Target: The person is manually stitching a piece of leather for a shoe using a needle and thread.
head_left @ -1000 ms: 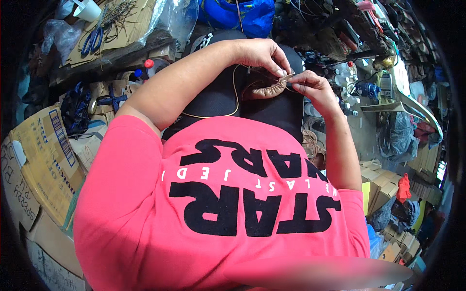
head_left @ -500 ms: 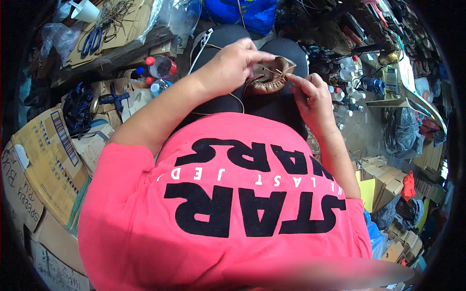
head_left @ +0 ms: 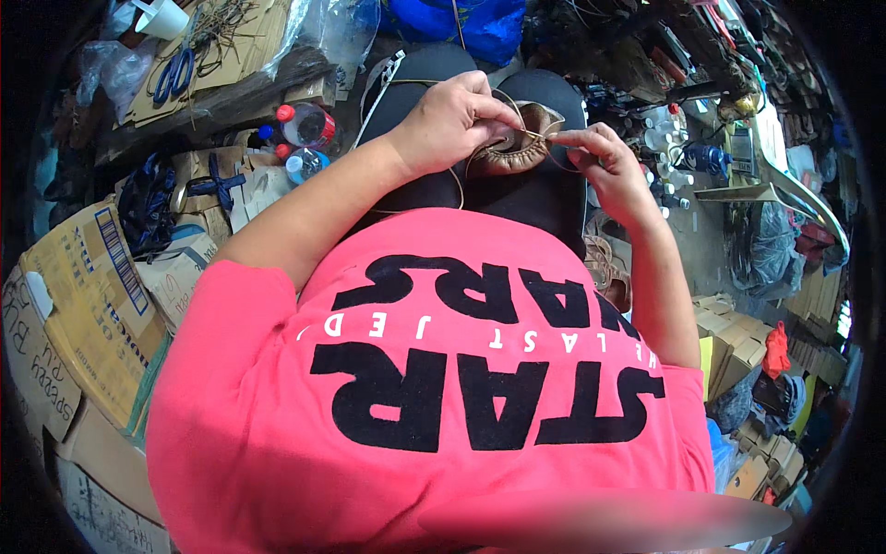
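A small brown shoe (head_left: 517, 148) rests on the person's lap, on black trousers. The left hand (head_left: 452, 120) closes around its near side, fingers curled over the opening. The right hand (head_left: 604, 166) pinches a thin thread (head_left: 540, 137) at the shoe's edge. Blue scissors (head_left: 173, 74) lie on cardboard (head_left: 249, 37) well off to the left

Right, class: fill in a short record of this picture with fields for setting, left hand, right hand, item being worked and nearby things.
Setting: seated person in a pink shirt, cluttered workspace
Left hand: grips the small brown shoe on the lap
Right hand: pinches a thin thread at the shoe's edge
Item worked: the brown shoe, held over black trousers
Nearby: blue-handled scissors, red-capped bottle, cardboard boxes
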The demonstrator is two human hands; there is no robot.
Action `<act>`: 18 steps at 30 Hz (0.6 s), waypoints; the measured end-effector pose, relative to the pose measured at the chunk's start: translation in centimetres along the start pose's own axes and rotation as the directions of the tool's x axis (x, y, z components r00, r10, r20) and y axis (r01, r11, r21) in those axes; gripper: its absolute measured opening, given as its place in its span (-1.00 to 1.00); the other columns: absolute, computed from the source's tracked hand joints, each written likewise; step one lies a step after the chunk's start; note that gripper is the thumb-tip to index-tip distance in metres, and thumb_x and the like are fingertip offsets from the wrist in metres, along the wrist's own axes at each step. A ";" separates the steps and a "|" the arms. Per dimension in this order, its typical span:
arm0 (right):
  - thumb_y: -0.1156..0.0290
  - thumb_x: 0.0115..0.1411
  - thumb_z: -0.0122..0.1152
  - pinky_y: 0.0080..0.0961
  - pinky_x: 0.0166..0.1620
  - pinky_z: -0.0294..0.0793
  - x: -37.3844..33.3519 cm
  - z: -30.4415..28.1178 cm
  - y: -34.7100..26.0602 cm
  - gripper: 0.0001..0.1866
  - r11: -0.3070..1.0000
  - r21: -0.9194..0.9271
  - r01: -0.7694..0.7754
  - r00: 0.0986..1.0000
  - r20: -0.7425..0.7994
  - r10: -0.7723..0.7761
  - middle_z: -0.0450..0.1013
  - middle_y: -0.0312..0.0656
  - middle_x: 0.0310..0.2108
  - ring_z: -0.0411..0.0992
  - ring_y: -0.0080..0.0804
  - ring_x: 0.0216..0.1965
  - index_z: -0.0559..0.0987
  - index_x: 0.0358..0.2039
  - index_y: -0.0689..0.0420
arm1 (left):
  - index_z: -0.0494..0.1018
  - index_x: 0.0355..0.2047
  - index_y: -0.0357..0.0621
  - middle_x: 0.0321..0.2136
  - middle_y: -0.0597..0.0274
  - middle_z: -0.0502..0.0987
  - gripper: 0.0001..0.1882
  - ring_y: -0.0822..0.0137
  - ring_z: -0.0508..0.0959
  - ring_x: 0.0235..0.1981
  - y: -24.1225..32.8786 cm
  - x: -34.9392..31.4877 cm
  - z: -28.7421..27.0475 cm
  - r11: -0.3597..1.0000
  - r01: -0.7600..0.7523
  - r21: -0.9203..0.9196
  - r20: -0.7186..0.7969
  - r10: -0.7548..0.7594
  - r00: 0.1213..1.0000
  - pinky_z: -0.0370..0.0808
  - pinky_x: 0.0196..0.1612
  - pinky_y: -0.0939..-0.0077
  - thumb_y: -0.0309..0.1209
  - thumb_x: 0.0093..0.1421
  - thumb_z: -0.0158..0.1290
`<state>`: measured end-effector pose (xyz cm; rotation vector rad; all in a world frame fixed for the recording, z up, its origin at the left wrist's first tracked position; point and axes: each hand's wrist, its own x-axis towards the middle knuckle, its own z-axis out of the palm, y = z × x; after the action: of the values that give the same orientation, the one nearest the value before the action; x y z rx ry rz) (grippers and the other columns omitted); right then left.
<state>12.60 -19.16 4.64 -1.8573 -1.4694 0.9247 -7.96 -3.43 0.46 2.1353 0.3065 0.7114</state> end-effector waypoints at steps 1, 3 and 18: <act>0.65 0.22 0.07 -0.67 -0.16 0.32 0.3 -0.3 0.2 -0.70 1.000 0.015 -0.027 0.999 0.025 0.026 0.27 -0.32 -0.36 0.30 -0.57 -0.28 0.62 -0.09 0.07 | 0.67 -0.28 0.09 -0.53 0.29 0.33 -0.77 0.36 0.39 -0.47 -0.2 0.1 0.0 1.000 -0.005 0.011 0.018 0.005 1.000 0.35 -0.38 0.49 -0.54 0.07 0.20; 0.64 0.24 0.06 -0.66 -0.16 0.30 0.9 -0.8 0.4 -0.71 1.000 0.019 -0.013 0.998 0.058 0.012 0.25 -0.34 -0.36 0.27 -0.57 -0.28 0.63 -0.11 0.06 | 0.67 -0.28 0.10 -0.52 0.28 0.32 -0.76 0.35 0.39 -0.47 -0.5 0.2 0.1 1.000 0.003 0.017 0.042 -0.004 0.999 0.35 -0.39 0.49 -0.54 0.06 0.20; 0.60 0.23 0.11 -0.68 -0.12 0.29 1.4 -1.6 0.7 -0.72 0.988 0.137 -0.074 0.986 0.157 0.052 0.26 -0.39 -0.37 0.27 -0.61 -0.28 0.64 -0.08 0.10 | 0.67 -0.28 0.12 -0.56 0.29 0.34 -0.80 0.35 0.37 -0.49 -0.5 0.2 0.7 0.998 0.061 0.019 0.083 -0.062 0.995 0.33 -0.41 0.47 -0.47 0.08 0.22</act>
<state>14.51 -17.95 4.81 -1.7706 -1.3999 1.1939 -7.34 -3.51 -0.23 2.1546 0.3327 0.5845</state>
